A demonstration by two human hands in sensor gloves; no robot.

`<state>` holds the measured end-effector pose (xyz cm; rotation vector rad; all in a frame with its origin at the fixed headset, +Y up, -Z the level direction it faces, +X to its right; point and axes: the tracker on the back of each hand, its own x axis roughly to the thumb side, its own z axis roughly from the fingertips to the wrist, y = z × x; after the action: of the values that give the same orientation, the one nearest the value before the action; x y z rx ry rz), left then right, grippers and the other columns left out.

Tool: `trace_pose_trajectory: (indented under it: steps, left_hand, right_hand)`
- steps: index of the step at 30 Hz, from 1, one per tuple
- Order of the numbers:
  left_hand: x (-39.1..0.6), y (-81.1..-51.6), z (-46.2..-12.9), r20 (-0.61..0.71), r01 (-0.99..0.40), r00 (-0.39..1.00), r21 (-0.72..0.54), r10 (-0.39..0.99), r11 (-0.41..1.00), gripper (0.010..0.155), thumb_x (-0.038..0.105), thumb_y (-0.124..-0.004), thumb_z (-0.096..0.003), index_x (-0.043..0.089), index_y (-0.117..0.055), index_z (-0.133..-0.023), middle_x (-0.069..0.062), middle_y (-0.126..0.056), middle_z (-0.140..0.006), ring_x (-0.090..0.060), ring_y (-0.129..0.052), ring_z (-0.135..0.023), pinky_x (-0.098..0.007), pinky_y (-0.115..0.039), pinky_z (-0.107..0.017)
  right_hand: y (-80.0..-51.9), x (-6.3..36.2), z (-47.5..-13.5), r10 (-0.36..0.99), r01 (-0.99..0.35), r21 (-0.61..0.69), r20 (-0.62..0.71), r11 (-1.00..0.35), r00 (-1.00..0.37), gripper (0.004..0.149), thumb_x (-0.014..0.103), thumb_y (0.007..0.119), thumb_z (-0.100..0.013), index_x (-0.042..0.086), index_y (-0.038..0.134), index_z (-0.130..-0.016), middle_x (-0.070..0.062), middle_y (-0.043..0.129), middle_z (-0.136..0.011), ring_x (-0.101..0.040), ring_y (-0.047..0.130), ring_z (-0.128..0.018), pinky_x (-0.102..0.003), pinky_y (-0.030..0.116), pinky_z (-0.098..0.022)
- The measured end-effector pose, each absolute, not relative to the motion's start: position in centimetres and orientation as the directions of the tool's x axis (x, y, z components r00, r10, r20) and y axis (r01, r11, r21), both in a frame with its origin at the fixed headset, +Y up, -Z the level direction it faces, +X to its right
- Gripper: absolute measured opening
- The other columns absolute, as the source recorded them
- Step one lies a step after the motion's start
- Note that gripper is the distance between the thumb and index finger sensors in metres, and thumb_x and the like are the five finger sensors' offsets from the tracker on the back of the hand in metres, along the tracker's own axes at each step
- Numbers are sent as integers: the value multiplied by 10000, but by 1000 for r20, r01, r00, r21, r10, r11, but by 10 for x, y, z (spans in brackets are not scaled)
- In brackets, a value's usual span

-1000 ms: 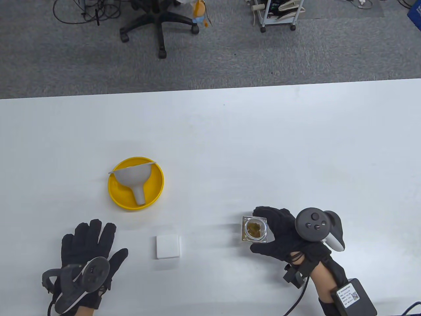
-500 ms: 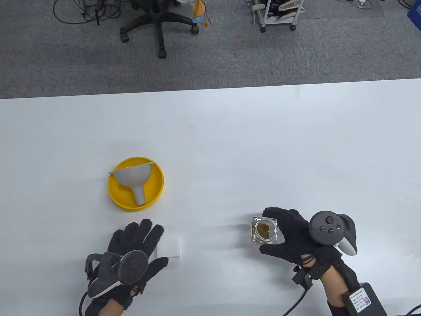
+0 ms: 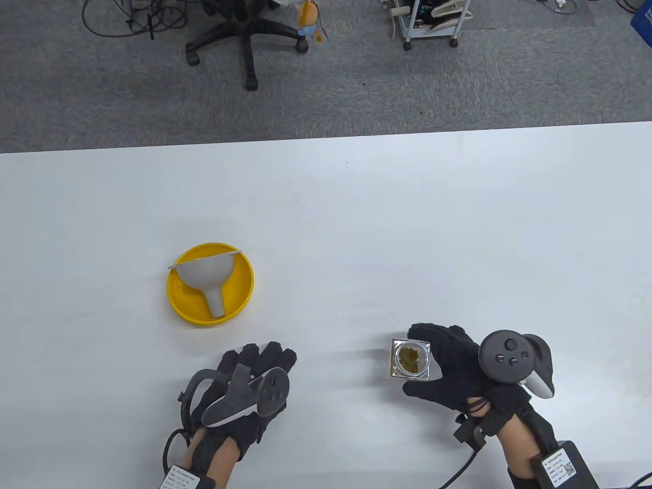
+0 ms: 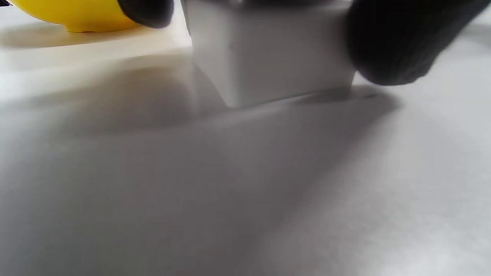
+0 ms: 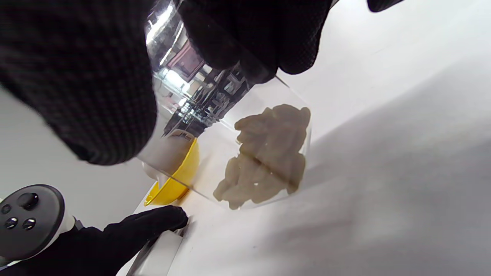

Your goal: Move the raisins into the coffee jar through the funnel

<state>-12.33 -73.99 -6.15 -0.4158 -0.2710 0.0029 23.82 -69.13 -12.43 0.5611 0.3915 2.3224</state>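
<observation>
My right hand grips a square clear glass jar with raisins at its bottom, near the table's front right. The jar's mouth is open. A grey funnel lies on its side in a yellow bowl at the left. My left hand is down over a white square lid, which it hides in the table view. In the left wrist view the lid sits on the table with black fingertips against its two sides.
The white table stretches far behind the bowl and jar. Beyond its far edge are grey carpet, an office chair and a cart. The bowl and my left hand also show in the right wrist view.
My left hand moved right from the front left corner onto the white lid and now covers it. My right hand shifted the jar slightly to the right.
</observation>
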Motion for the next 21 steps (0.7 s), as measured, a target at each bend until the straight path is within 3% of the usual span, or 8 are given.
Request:
trace_pose_trajectory:
  steps: [4,7,10,12,18,21]
  left_hand:
    - [-129,-740,-65,242,1,964,-405,106,914,847,517,-884,-422,432,-360,-1082,60,-444,-1217,-316,-549,-1081,-509,-526,-821]
    - [-131,-734,-66,236,-111,952,-325,194,939,827,510,-888,-416,406,-407,-1081,70,-504,-1204,-308,-604,-1056,-504,-560,-806]
    - [-122,-715,-67,245,-256,913,-275,325,927,829,509,-886,-424,434,-388,-1082,122,-482,-1213,-388,-573,-1068,-593,-543,-795]
    - [-114,-698,-68,242,-373,874,-224,422,901,819,515,-907,-410,472,-422,-1068,175,-501,-1208,-436,-688,-1061,-625,-619,-769]
    - [-84,-658,-73,278,-761,570,-175,773,624,851,522,-941,-407,421,-436,-1083,101,-541,-1212,-406,-839,-977,-536,-774,-728]
    - [-74,-662,-75,277,-866,385,-221,881,448,953,532,-970,-412,282,-349,-1089,-116,-345,-1211,-324,-787,-1014,-455,-747,-768]
  right_hand:
    - [-691,238,-124,700,-570,423,283,-705,-656,894,595,1039,-281,235,642,-997,-71,745,-1069,-332,733,-1027,-726,482,-719]
    - [-692,237,-124,701,-566,432,283,-703,-655,895,604,1037,-279,229,646,-992,-75,756,-1058,-336,742,-1020,-728,486,-717]
    - [-694,234,-124,700,-564,433,283,-703,-656,894,603,1033,-284,227,638,-992,-80,744,-1062,-339,731,-1025,-726,483,-719]
    - [-696,231,-122,701,-570,425,277,-703,-657,896,607,1024,-290,224,622,-994,-87,717,-1075,-349,703,-1037,-728,471,-721]
    - [-699,216,-109,712,-632,333,249,-700,-657,901,611,1019,-293,209,604,-984,-123,686,-1090,-380,688,-1039,-720,482,-725]
    - [-700,210,-106,727,-657,315,235,-684,-645,903,608,1022,-293,190,607,-976,-168,692,-1073,-431,731,-999,-714,518,-716]
